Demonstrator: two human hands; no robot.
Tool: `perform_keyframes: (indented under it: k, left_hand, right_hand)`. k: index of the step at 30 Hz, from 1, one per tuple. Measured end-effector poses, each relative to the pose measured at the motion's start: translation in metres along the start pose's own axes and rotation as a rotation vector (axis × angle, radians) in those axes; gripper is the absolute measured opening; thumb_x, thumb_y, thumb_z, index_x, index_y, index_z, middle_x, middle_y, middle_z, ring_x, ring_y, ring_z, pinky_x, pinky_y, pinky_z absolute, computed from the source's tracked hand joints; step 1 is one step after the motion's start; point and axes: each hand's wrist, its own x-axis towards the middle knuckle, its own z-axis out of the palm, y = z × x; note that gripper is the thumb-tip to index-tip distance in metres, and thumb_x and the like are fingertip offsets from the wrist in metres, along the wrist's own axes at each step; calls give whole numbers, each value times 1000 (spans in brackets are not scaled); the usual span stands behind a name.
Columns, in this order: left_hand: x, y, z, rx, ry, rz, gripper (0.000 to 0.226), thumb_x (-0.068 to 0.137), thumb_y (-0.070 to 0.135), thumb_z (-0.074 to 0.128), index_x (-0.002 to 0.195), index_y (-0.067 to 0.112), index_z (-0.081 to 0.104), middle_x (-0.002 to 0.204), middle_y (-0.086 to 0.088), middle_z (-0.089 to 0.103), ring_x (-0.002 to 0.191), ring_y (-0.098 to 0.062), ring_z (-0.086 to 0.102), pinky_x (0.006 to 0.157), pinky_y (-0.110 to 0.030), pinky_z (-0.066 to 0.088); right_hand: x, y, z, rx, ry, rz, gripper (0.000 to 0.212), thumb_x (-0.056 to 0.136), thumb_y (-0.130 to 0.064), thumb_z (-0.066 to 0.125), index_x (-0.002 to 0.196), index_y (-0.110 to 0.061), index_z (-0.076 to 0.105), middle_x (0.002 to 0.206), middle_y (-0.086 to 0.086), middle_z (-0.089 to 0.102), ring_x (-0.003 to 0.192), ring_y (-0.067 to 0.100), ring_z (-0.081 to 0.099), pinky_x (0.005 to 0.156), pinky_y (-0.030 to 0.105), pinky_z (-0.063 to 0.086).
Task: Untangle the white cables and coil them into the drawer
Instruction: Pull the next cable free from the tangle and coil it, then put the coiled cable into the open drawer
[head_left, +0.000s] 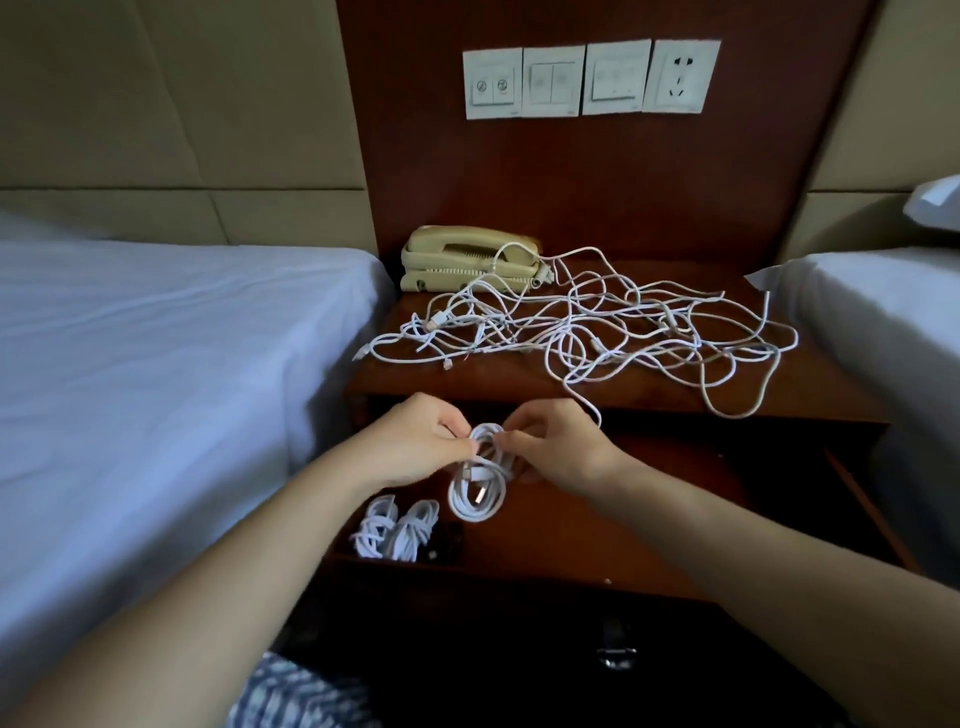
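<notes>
Tangled cables (597, 322): white. Coiled cable (477, 491): white, silver plug tip. Telephone (467, 260): cream-beige. Nightstand (467, 382): dark reddish-brown wood. Bed sheet (156, 338): white, bluish cast. Wall panels (130, 104): tan. Switch plates (553, 80): white. Fabric (296, 696) at bottom edge: blue-and-white pattern.

I find no readable word, brand or number anywhere in my view. Leftmost wall plate (492, 83): two small round symbols side by side, detail too fine for me to read. Tiny dark mark at lower right corner of that plate, of second switch plate (552, 81) and of third switch plate (616, 78): too small to read. Socket plate (681, 76): I make out slot openings only. Beige phone (467, 260): any print on casing too blurred for me to tell.
</notes>
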Motion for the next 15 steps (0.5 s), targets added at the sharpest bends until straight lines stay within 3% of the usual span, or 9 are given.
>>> perform_keyframes:
  k: [3, 7, 11, 15]
  left_hand:
    - [3, -15, 7, 106, -15, -22, 16, 81, 19, 67, 67, 26, 64, 68, 2, 68, 65, -8, 59, 68, -23, 47]
    - [4, -24, 17, 222, -72, -28, 23, 83, 20, 65, 60, 21, 59, 53, 8, 54, 54, -7, 50, 58, -21, 40]
    - [8, -32, 22, 319, -112, 6, 14, 83, 29, 66, 71, 24, 65, 75, 1, 63, 82, -18, 62, 73, -26, 46]
    - [9, -33, 31, 387, -154, 4, 12, 85, 30, 64, 87, 20, 70, 78, 1, 57, 83, -21, 59, 67, -25, 43]
  right_hand:
    - [3, 9, 10, -104, -42, 35, 10, 86, -14, 65, 77, -14, 61, 72, 10, 67, 67, 27, 68, 67, 39, 59]
    - [2, 17, 17, -170, -116, 72, 9, 86, -16, 66, 79, -12, 62, 69, 7, 66, 61, 22, 65, 66, 36, 58]
    - [1, 22, 22, -194, -176, 126, 9, 87, -15, 63, 86, -6, 63, 73, 13, 67, 56, 21, 60, 62, 32, 57]
    - [0, 30, 21, -195, -265, 178, 16, 89, -17, 63, 91, -1, 64, 84, 24, 69, 63, 24, 63, 68, 34, 58]
